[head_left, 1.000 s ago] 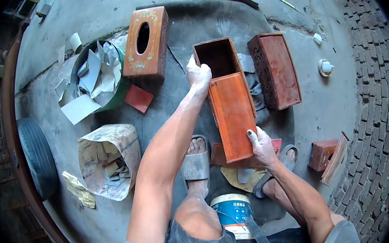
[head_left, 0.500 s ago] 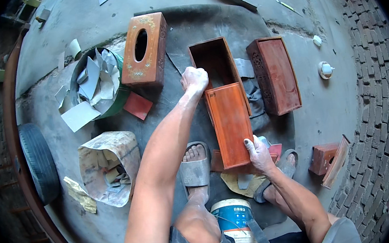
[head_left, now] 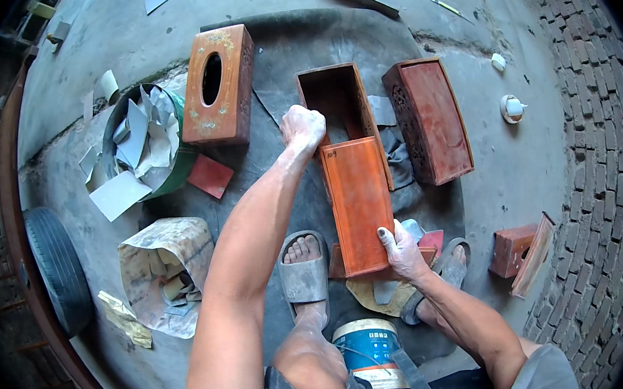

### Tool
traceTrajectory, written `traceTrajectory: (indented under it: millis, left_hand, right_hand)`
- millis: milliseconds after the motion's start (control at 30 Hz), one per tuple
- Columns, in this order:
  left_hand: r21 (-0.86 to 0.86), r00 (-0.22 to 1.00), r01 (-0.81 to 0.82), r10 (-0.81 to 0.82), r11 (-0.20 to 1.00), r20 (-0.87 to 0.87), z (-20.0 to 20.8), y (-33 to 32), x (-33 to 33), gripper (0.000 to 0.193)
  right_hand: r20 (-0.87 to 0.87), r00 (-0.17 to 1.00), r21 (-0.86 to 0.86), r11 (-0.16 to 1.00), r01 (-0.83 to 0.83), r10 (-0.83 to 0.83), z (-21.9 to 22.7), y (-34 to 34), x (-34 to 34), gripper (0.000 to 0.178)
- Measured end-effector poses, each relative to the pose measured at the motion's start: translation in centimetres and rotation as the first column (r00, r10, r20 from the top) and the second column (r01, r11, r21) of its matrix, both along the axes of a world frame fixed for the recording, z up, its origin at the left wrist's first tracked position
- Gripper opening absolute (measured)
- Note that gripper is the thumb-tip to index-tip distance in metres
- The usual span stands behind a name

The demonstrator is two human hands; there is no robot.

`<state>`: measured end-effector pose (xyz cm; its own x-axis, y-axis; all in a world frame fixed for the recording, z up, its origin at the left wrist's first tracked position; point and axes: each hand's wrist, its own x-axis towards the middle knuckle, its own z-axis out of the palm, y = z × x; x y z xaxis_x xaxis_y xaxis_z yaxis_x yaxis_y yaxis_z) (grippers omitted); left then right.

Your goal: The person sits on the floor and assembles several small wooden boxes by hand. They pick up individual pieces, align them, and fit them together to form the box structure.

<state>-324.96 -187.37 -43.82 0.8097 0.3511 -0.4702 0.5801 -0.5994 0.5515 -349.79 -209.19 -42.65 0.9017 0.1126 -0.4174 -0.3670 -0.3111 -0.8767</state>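
Note:
In front of me lies an open reddish-brown wooden box (head_left: 336, 93), its dark inside showing at the far end. An orange-brown wooden panel (head_left: 359, 208) lies over the box's near part and sticks out past it toward me. My left hand (head_left: 303, 128) is closed on the box's left wall, fingers curled and partly hidden. At the panel's near right corner, my right hand (head_left: 402, 252) grips the edge, thumb on top, other fingers mostly out of sight. A closed carved box (head_left: 429, 121) lies to the right, and a tissue box (head_left: 215, 90) with an oval opening lies to the left.
Left are a green bucket (head_left: 178, 167) of sandpaper scraps, a stained container (head_left: 187, 238), red sandpaper (head_left: 211, 176) and a tire (head_left: 57, 270). A blue-white paint pail (head_left: 367, 344) stands between my legs. A small box (head_left: 512, 248) sits right, near the brick paving (head_left: 582, 242).
The whole view has shifted slightly, moving most things a little left. Both hands keep their holds; the panel's position over the box looks nearly the same.

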Motion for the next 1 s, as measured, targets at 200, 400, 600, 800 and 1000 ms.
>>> traceTrajectory:
  millis: [200, 400, 600, 800, 1000]
  left_hand:
    - [0.003, 1.0, -0.001, 0.0, 1.0, 0.017, -0.6, -0.2, -0.6, 0.036]
    - [0.087, 0.998, -0.011, 0.005, 0.996, 0.065, -0.6, -0.5, -0.6, 0.037]
    - [0.089, 0.998, -0.004, -0.002, 0.996, 0.065, -0.5, -0.4, -0.5, 0.035]
    - [-0.051, 0.994, -0.082, 0.086, 0.995, 0.068, -2.4, 1.5, 2.2, 0.041]
    - [-0.336, 0.995, -0.014, 0.047, 0.942, 0.088, -2.7, 3.7, 0.1, 0.086]
  right_hand:
    - [0.005, 0.999, 0.017, 0.999, 0.041, -0.041, -0.9, 0.7, -0.2, 0.041]
    - [0.135, 0.98, 0.001, 0.989, 0.148, -0.147, -1.5, 2.4, 4.6, 0.036]
    - [0.095, 0.992, -0.166, 0.982, 0.095, -0.08, -0.7, 2.7, 2.6, 0.032]
    - [-0.073, 0.996, -0.23, 0.971, -0.064, 0.048, 0.9, -2.9, -5.9, 0.025]
    - [0.08, 0.97, -0.276, 0.94, -0.201, 0.231, 6.8, -7.6, 2.4, 0.026]
